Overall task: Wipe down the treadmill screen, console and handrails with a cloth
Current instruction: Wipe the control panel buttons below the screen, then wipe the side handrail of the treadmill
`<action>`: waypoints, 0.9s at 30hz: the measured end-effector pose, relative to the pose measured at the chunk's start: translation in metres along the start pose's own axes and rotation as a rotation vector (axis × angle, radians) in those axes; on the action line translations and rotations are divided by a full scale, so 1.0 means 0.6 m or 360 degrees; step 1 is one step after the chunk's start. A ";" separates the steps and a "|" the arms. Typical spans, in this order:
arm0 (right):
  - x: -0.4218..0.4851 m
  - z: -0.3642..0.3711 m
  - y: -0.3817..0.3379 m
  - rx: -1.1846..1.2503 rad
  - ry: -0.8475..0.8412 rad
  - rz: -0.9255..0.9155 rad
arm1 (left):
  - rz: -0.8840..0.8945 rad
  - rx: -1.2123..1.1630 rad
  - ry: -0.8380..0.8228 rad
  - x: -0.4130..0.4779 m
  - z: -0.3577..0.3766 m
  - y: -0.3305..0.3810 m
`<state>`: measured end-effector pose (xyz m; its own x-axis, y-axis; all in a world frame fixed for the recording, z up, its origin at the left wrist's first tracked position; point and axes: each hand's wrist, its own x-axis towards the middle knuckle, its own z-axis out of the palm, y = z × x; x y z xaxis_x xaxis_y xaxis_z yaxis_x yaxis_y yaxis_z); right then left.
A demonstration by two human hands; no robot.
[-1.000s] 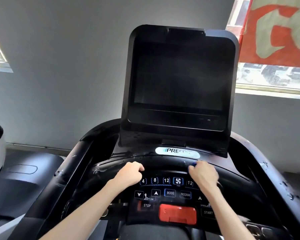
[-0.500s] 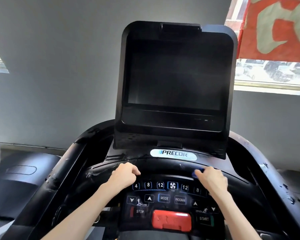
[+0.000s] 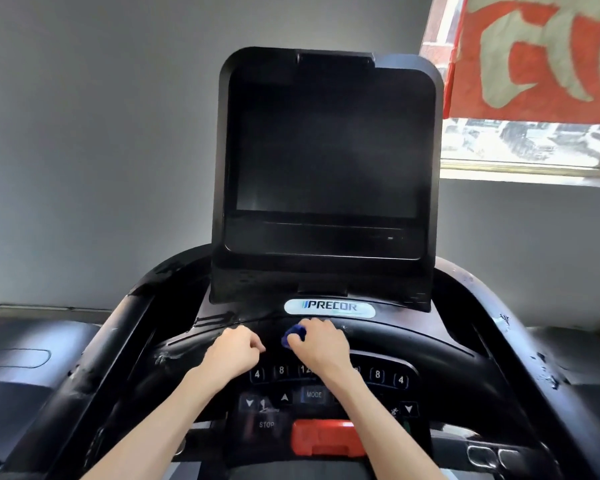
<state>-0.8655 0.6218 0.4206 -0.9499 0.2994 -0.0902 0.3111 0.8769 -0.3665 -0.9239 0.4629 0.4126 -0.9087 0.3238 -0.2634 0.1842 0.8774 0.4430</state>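
The black treadmill screen (image 3: 326, 147) stands upright and dark above the console (image 3: 378, 375) with its lit buttons. My right hand (image 3: 321, 344) presses a small blue cloth (image 3: 293, 335) onto the curved front bar (image 3: 413, 344) just below the Precor badge (image 3: 329, 308). Only a corner of the cloth shows past my fingers. My left hand (image 3: 232, 353) is curled in a fist on the same bar, just left of the right hand, with nothing visible in it. The side handrails (image 3: 94, 368) run down both edges.
A red stop clip (image 3: 326, 441) sits at the console's bottom centre. A grey wall lies behind, with a window and a red banner (image 3: 534, 57) at the upper right. Another machine's dark base (image 3: 14, 362) is on the left. The right handrail (image 3: 520, 358) carries white smudges.
My right hand has slid left along the front bar with the blue cloth, from the right side to the centre beside my left hand. My left hand stayed in place.
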 end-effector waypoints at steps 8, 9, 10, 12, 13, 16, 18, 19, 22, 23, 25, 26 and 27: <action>-0.013 -0.056 0.153 -0.0151 0.0108 0.0518 | 0.0079 0.0023 0.0002 0.004 -0.002 -0.002; -0.007 -0.052 0.144 -0.0208 0.0099 0.0505 | 0.0096 0.0026 -0.0027 0.007 -0.003 -0.005; -0.003 -0.046 0.133 -0.0205 0.0073 0.0476 | 0.0112 0.0026 -0.0056 0.008 -0.003 -0.007; 0.013 -0.039 0.106 -0.0033 -0.0038 0.0366 | 0.0132 0.0016 -0.0068 0.014 -0.007 -0.017; 0.022 -0.038 0.091 0.0092 -0.0101 0.0312 | 0.0130 0.0012 -0.0046 0.016 -0.009 -0.023; 0.059 -0.042 0.037 0.0290 -0.0099 0.0058 | 0.0038 -0.0009 0.0101 0.027 -0.028 -0.044; 0.081 -0.044 0.000 0.0359 -0.0019 -0.0096 | -0.0094 -0.0053 0.0181 0.032 -0.041 -0.066; 0.091 -0.046 -0.016 0.0415 0.0002 -0.0156 | -0.0176 -0.0079 0.0216 0.033 -0.048 -0.078; 0.118 -0.048 -0.053 0.0584 -0.0004 -0.0274 | -0.0348 -0.0048 0.0317 0.040 -0.065 -0.116; 0.125 -0.047 -0.067 0.0620 -0.0012 -0.0345 | -0.0382 -0.0052 0.0339 0.042 -0.070 -0.128; 0.133 -0.042 -0.102 0.0728 0.0002 -0.0518 | -0.0457 -0.0033 0.0331 0.043 -0.088 -0.149; 0.136 -0.037 -0.122 0.0796 0.0008 -0.0614 | -0.0508 0.0003 0.0316 0.045 -0.099 -0.159; 0.141 -0.030 -0.141 0.0864 0.0008 -0.0709 | -0.0565 0.0050 0.0308 0.050 -0.111 -0.172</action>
<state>-0.9719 0.5795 0.4605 -0.9828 -0.0419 0.1796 -0.1680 0.6049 -0.7784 -0.9953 0.3582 0.4162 -0.9711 -0.0714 -0.2276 -0.1451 0.9341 0.3263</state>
